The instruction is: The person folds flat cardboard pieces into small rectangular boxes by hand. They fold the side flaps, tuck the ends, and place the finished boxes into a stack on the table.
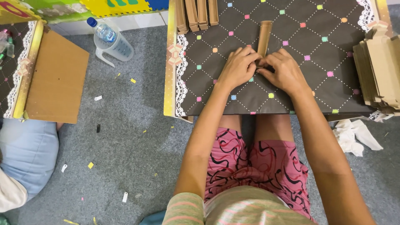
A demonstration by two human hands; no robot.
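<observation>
Left hand (238, 66) and right hand (284, 71) — both pinching the near end of a narrow brown cardboard box (264, 38), which lies flat on the dark patterned table (316, 79), pointing away. Right edge: stack of flat cardboard blanks (379, 71). Far edge: row of folded boxes (196, 14). Floor, far left — water bottle (102, 31) in a clear jug (116, 49).
</observation>
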